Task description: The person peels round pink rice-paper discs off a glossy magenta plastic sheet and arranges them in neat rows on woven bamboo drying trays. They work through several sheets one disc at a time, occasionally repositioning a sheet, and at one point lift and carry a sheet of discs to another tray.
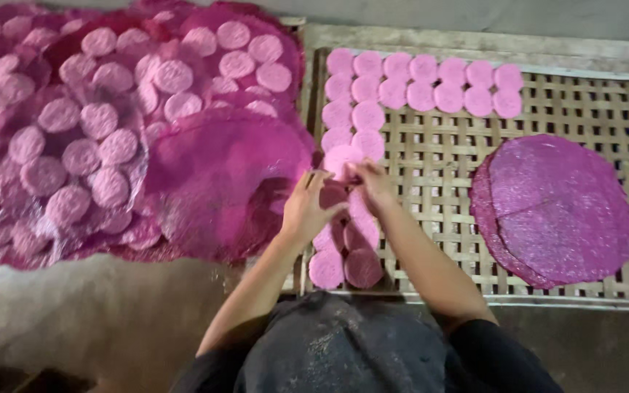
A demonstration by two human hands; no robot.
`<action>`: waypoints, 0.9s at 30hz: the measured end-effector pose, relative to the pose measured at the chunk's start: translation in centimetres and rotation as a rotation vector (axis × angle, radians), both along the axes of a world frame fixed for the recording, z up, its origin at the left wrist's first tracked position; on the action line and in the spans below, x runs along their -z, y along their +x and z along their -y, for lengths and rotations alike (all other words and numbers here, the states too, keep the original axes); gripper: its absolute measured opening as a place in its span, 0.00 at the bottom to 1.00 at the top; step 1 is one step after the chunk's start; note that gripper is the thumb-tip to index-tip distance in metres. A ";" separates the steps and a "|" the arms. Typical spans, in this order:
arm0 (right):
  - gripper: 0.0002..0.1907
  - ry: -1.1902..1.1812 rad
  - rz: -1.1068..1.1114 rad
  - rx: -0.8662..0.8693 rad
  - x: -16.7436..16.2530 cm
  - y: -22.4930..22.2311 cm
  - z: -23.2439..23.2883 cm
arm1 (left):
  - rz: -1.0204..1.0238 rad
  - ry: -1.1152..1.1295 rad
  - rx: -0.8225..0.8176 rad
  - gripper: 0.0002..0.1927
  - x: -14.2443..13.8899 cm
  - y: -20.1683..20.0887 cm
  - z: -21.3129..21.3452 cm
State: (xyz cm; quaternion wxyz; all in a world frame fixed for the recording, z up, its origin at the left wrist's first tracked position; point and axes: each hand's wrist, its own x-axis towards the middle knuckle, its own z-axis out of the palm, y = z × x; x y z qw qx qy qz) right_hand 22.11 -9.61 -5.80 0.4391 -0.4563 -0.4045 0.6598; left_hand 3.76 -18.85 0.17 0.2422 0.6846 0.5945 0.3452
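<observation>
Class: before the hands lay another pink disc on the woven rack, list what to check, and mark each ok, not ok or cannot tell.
1. Both hands on one disc: left hand and right hand meet at it, ok.
2. Free rack beside the columns: ok.
3. Laid discs in neat rows: ok.
4. Round mats clear of the columns: ok.
5. Supply pile within reach: ok.
6. Disc intact: blurred, cannot tell.

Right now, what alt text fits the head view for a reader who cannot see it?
Two bare hands, left hand and right hand, hold a pink round disc over a woven bamboo rack lined with pink discs. Magenta mesh sheets lie stacked at right.
</observation>
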 end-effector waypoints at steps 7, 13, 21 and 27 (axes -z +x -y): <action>0.11 0.130 0.512 0.290 -3.1 9.8 -8.9 | -0.262 -0.043 -0.152 0.34 3.3 -1.1 -0.4; 0.14 0.339 0.795 0.251 -2.7 8.1 -12.3 | -0.285 -0.077 -0.200 0.35 3.5 -1.0 0.2; 0.23 0.761 1.447 0.396 -2.0 7.4 -12.0 | -0.307 -0.067 -0.232 0.34 4.3 -1.7 0.3; 0.13 0.747 1.040 -0.191 -3.0 -2.0 -6.9 | -0.263 -0.027 -0.285 0.14 6.3 -3.0 0.1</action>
